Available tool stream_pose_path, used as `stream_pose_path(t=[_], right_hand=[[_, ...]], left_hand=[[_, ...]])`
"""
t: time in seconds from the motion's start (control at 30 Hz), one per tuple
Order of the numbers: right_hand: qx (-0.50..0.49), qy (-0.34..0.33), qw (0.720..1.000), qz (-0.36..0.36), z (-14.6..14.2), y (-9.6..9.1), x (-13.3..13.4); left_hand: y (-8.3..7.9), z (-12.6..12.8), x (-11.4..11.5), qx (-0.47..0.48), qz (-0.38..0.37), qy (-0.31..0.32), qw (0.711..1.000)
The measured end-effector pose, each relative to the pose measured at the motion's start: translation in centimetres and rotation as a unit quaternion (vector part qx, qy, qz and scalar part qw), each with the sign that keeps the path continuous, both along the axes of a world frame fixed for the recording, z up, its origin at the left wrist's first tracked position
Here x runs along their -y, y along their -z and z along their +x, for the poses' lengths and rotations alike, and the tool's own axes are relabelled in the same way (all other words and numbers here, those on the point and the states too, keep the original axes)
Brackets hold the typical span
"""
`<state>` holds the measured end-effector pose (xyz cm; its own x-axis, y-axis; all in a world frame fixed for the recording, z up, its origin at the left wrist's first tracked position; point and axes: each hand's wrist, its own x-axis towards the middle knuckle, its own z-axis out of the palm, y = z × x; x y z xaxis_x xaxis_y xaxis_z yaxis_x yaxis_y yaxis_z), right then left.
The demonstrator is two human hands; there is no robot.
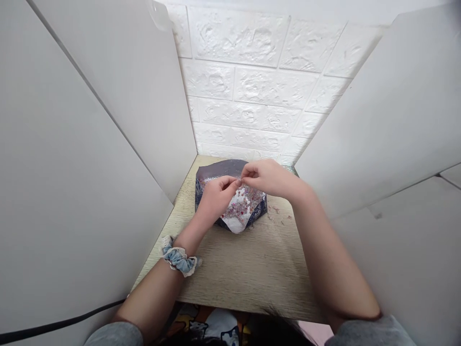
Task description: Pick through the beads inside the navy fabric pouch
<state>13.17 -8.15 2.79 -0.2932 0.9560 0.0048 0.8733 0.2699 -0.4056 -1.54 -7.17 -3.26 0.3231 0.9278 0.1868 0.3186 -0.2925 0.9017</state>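
Pinching together above the bead tray [216, 169], left hand [216, 194] and right hand [268, 177] each grip something too small to identify; surface [245, 269] below.

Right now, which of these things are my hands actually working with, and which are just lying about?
In use: left hand and right hand, fingertips pinched together over the tray of small pink beads.

Lying about: blue scrunchie on the left wrist, loose bits on the table, black cable.

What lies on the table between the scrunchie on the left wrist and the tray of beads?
Bare wooden table in the head view; only the left hand crosses it.
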Motion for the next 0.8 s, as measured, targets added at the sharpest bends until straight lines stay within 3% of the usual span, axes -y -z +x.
stream_pose_path(t=[0.13, 0.33, 0.57, 0.8], right_hand=[[0.088, 0.011, 0.995, -0.045, -0.4, 2.6, -1.1], [0.181, 0.018, 0.98, -0.079, -1.9, 5.6, -2.2], [0.206, 0.011, 0.975, -0.08, -2.1, 6.5, -2.4], [0.196, 0.009, 0.979, -0.05, -2.3, 6.8, -1.6]], left_hand=[[0.5, -0.2, -0.3, -0.037, 0.037, -0.042, 0.998], [0.6, -0.3, -0.7, 0.02, 0.014, -0.058, 0.998], [0.4, -0.2, -0.7, 0.085, 0.019, -0.068, 0.994], [0.3, -0.2, -0.6, 0.08, 0.01, -0.077, 0.994]])
